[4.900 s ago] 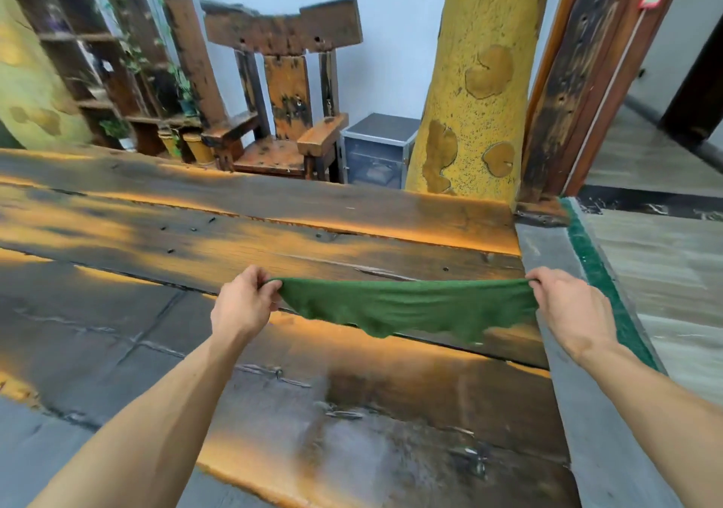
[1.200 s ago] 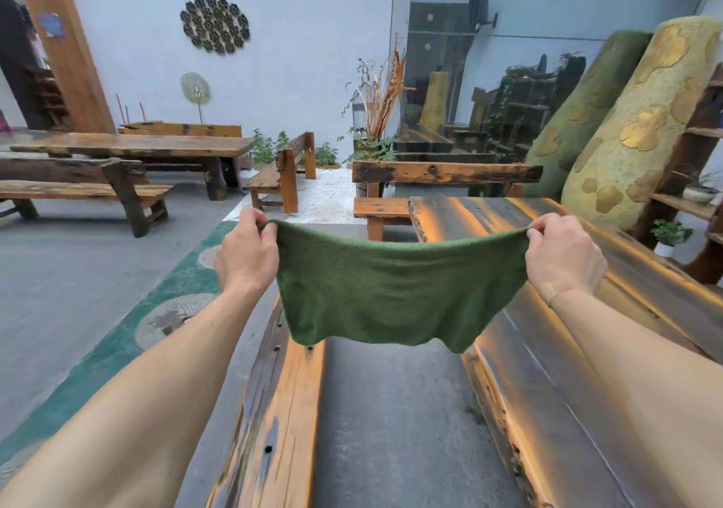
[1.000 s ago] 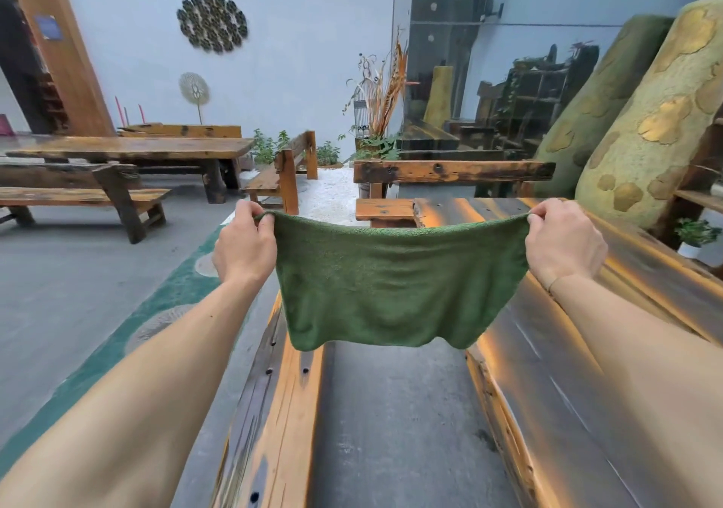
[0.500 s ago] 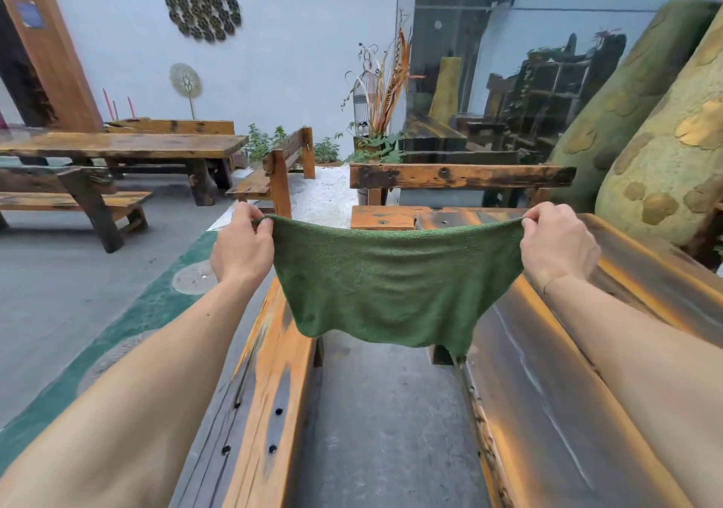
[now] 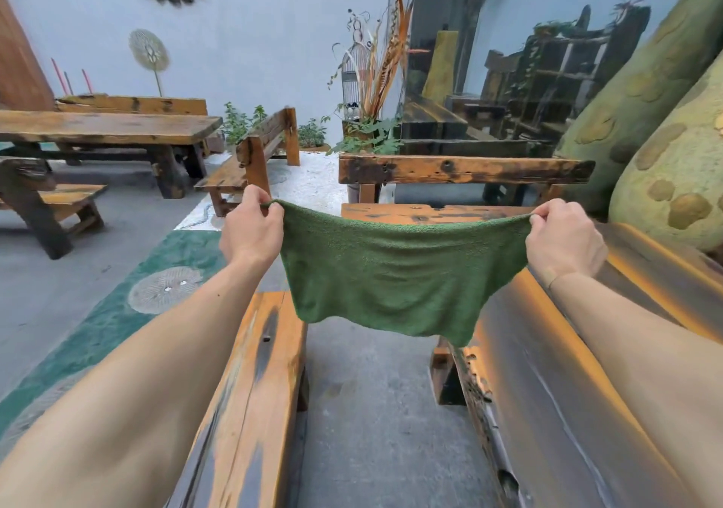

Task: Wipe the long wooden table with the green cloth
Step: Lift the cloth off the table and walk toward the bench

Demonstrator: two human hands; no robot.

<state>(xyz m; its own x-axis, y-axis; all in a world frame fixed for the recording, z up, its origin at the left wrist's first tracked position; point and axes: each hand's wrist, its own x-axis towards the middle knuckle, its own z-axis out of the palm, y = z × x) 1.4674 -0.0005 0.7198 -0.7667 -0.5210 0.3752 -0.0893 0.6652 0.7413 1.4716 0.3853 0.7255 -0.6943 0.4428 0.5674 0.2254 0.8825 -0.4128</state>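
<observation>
Item one, grip: I see the left hand (image 5: 250, 229) with fingers and thumb curled, pinching the left top corner of the green cloth (image 5: 395, 276); the right hand (image 5: 563, 241) pinches the right top corner the same way. Both arms are stretched forward. The cloth hangs in the air between the two hands, its top edge sagging slightly, its lower edge loose and uneven, clear of any surface. Item two, surfaces: the long wooden table (image 5: 547, 390) runs along my right, dark and glossy with orange streaks, its near edge rough; the cloth's lower right corner hangs just over that edge, and I cannot tell whether it touches. A wooden bench (image 5: 254, 390) runs along the left, parallel to the table. Between them lies a strip of grey floor (image 5: 371, 409). Item three, room: a green rug (image 5: 117, 312) on the floor at left, a second wooden table (image 5: 105, 128) with benches well apart beyond it, a chair back (image 5: 461, 171) at the far end of the long table, potted plants (image 5: 367, 132) against a pale wall, and mottled yellow-green columns (image 5: 673, 202) at right.
</observation>
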